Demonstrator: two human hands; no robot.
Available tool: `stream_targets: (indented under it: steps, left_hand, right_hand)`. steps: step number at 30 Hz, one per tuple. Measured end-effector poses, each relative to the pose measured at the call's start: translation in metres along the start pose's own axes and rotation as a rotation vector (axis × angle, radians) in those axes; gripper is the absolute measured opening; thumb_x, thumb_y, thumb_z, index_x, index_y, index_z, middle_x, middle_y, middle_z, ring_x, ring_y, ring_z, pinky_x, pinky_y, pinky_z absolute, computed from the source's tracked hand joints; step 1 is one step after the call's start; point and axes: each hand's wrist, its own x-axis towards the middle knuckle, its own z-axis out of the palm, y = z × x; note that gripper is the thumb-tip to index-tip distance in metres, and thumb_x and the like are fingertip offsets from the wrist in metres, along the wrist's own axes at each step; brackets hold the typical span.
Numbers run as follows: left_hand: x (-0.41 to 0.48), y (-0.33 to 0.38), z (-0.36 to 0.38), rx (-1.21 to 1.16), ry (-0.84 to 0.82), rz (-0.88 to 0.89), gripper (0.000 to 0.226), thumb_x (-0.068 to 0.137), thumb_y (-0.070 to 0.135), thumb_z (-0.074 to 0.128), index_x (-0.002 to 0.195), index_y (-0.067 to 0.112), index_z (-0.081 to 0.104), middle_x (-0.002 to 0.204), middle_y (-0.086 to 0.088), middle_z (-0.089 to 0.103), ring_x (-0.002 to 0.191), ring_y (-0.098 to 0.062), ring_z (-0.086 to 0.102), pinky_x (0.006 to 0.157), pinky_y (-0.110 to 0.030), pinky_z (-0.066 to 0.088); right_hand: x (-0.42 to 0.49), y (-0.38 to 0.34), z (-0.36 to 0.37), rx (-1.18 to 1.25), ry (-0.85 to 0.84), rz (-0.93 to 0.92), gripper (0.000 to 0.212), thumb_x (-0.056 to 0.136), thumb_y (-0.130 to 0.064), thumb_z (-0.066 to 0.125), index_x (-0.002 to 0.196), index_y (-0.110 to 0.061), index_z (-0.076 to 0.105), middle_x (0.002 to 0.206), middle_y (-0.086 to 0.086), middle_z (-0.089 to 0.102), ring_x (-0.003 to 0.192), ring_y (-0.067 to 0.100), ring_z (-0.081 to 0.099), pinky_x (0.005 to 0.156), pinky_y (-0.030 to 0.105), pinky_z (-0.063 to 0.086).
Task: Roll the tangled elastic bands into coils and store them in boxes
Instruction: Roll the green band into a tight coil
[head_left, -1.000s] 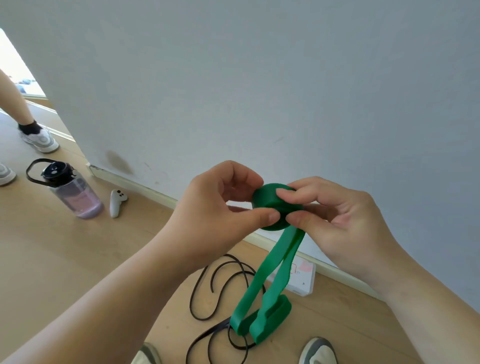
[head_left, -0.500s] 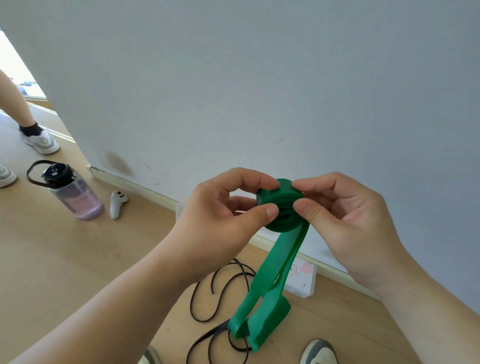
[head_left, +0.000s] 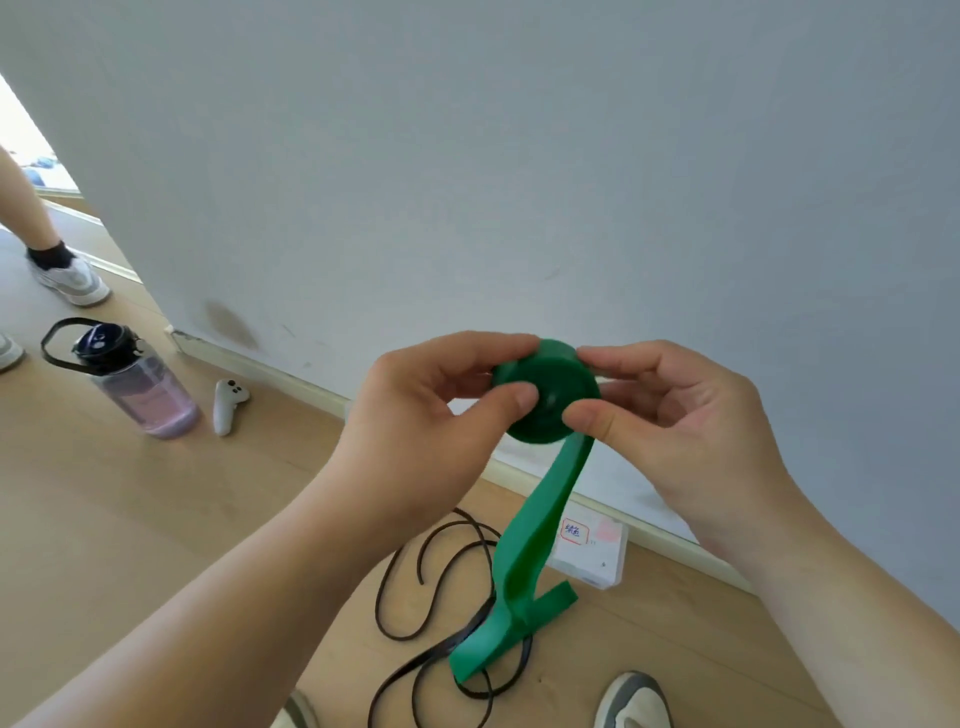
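A green elastic band (head_left: 540, 525) is partly wound into a flat round coil (head_left: 550, 387) held up in front of the wall. My left hand (head_left: 431, 426) pinches the coil's left side between thumb and fingers. My right hand (head_left: 675, 415) pinches its right side, thumb on the face. The band's loose tail hangs down to the floor, where its end lies folded. A thin black elastic band (head_left: 441, 623) lies tangled on the wooden floor beneath. A small white box (head_left: 597, 556) with a red-framed label sits against the baseboard, partly behind the green tail.
A clear water bottle (head_left: 135, 384) with a black lid stands on the floor at left, a white controller (head_left: 227, 405) beside it. Another person's leg and shoe (head_left: 67, 275) are at far left. My shoes (head_left: 631, 701) show at the bottom edge. A white wall fills the background.
The coil has grown and turned its flat face toward me. The hanging green tail has shortened and its end has lifted and shifted on the floor.
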Motion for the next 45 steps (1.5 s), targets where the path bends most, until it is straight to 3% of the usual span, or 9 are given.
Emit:
stream_targets:
  steps: [5,10,17,22,27,33,36,40,45]
  left_hand:
    - [-0.004,0.002,0.007,-0.297,0.032,-0.131,0.019,0.092,0.001,0.072,0.105,0.015,0.071,0.103,-0.003,0.080,0.098,-0.022,0.078,0.095,-0.045,0.060]
    - [-0.002,-0.007,0.002,0.176,0.013,0.002,0.018,0.085,0.021,0.083,0.097,0.023,0.069,0.117,0.018,0.071,0.105,-0.002,0.072,0.091,-0.027,0.061]
    - [-0.004,-0.006,-0.003,0.326,-0.142,0.100,0.043,0.090,0.008,0.076,0.122,0.035,0.069,0.112,0.016,0.071,0.107,0.000,0.067,0.083,-0.021,0.060]
    - [-0.002,-0.002,-0.002,-0.065,-0.029,-0.071,0.034,0.092,0.000,0.073,0.116,0.025,0.072,0.109,0.004,0.077,0.099,-0.014,0.076,0.086,-0.035,0.063]
    - [-0.003,0.000,0.002,-0.349,-0.009,-0.139,0.026,0.094,-0.005,0.068,0.114,0.012,0.065,0.112,-0.004,0.076,0.099,-0.024,0.078,0.090,-0.043,0.062]
    - [0.000,-0.011,-0.001,0.285,0.006,0.075,0.025,0.088,0.027,0.079,0.109,0.026,0.066,0.126,0.020,0.065,0.118,0.004,0.062,0.094,-0.018,0.055]
    - [-0.001,-0.011,-0.003,0.308,-0.096,0.146,0.041,0.091,0.016,0.077,0.128,0.029,0.066,0.120,0.019,0.069,0.115,0.003,0.064,0.093,-0.017,0.056]
    - [0.000,-0.010,-0.001,0.193,-0.048,0.065,0.034,0.090,0.007,0.077,0.117,0.028,0.075,0.105,0.013,0.076,0.106,0.001,0.069,0.085,-0.012,0.057]
    - [0.005,-0.009,-0.003,-0.102,0.018,-0.049,0.028,0.090,0.007,0.077,0.112,0.023,0.074,0.104,0.001,0.079,0.102,-0.016,0.075,0.095,-0.041,0.060]
  right_hand:
    - [-0.002,0.001,0.008,0.028,-0.014,-0.056,0.040,0.088,0.006,0.072,0.109,-0.028,0.075,0.107,-0.007,0.080,0.101,0.012,0.075,0.087,0.019,0.057]
    - [-0.001,0.004,0.006,-0.183,-0.047,-0.154,0.045,0.090,0.013,0.066,0.105,-0.027,0.079,0.107,-0.009,0.076,0.106,0.010,0.072,0.091,0.017,0.055]
    - [-0.005,0.001,0.007,-0.275,-0.054,-0.148,0.043,0.084,0.012,0.074,0.098,-0.028,0.080,0.100,-0.016,0.079,0.101,-0.001,0.073,0.090,0.012,0.054]
    - [0.002,0.000,0.004,0.011,0.067,-0.018,0.030,0.076,-0.004,0.085,0.100,-0.020,0.077,0.096,-0.003,0.082,0.094,0.014,0.078,0.089,0.030,0.061]
    - [0.002,0.006,0.005,0.070,0.035,-0.014,0.028,0.083,0.004,0.077,0.099,-0.018,0.075,0.100,0.001,0.081,0.098,0.018,0.077,0.089,0.030,0.061]
    - [0.000,0.010,0.004,-0.169,-0.042,-0.133,0.037,0.092,0.008,0.067,0.101,-0.027,0.076,0.104,-0.014,0.076,0.100,0.006,0.073,0.089,0.014,0.054]
    - [-0.001,0.011,0.005,-0.335,-0.076,-0.234,0.039,0.092,0.007,0.068,0.103,-0.029,0.078,0.107,-0.013,0.073,0.106,0.008,0.069,0.091,0.014,0.052]
    - [0.000,0.009,0.005,-0.204,-0.001,-0.148,0.034,0.083,-0.002,0.080,0.104,-0.029,0.079,0.104,-0.011,0.078,0.103,0.009,0.074,0.095,0.027,0.058]
    - [0.004,0.010,0.001,-0.045,-0.026,-0.031,0.042,0.084,-0.006,0.079,0.115,-0.034,0.075,0.106,-0.009,0.080,0.103,0.014,0.075,0.097,0.034,0.058]
